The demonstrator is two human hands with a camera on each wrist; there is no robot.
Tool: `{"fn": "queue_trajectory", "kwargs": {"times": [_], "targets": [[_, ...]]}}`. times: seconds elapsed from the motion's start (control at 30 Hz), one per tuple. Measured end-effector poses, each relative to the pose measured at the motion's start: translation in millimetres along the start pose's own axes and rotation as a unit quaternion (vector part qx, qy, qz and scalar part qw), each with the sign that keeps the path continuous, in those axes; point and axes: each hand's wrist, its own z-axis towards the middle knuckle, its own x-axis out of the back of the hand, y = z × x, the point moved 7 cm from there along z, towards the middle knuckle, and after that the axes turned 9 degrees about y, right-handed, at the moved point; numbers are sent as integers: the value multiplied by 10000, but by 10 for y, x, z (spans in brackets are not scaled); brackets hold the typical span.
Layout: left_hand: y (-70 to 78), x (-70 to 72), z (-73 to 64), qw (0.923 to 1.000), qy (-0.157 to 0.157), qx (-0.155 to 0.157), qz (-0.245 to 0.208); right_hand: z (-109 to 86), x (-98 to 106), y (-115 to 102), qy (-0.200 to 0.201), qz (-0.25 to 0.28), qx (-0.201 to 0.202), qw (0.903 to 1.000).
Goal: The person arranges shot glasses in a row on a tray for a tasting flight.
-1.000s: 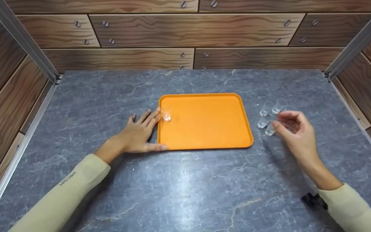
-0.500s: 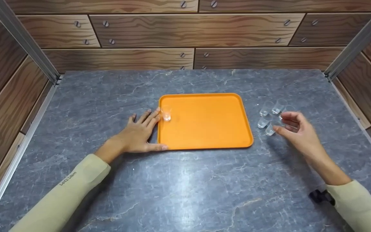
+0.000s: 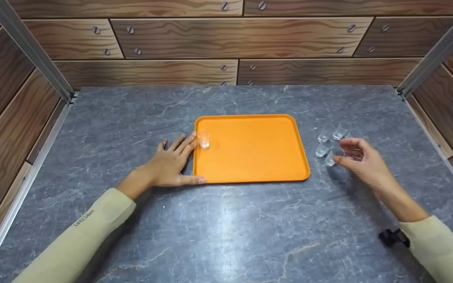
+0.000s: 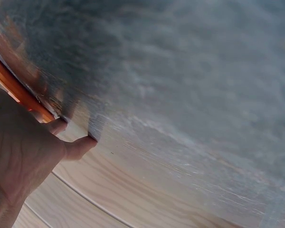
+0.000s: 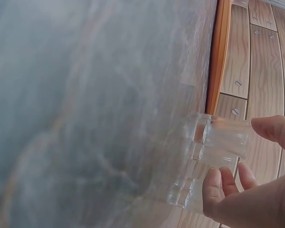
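The table [image 3: 171, 232] has a blue-grey, marbled top with pale veins and a few brownish ones, glossy enough to show a white streak of light in front of the tray [image 3: 250, 151]. The orange tray lies flat near the middle, its long sides running left to right. Near its right side, clear glasses [image 3: 323, 149] stand close together in a cluster.

Tray [image 3: 250, 153] on your table [image 3: 195, 232], one cup [image 3: 205, 139] on its left end, your left hand [image 3: 171, 165] alongside, clustered cups [image 3: 324, 149] rightward by your right hand [image 3: 363, 162]
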Motion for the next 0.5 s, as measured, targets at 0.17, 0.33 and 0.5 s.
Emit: {"fn": "queue_trajectory", "kwargs": {"times": [0.17, 0.33, 0.5], "targets": [[-1, 3, -1, 9999, 93, -42, -72, 16, -23, 19, -124, -68, -60, 9999], [-9, -3, 1, 10000, 59, -23, -42, 31, -42, 44, -203, -278, -57, 9994], [3, 4, 0, 10000, 40, -31, 8, 38, -49, 52, -215, -347, -15, 9992]]}}
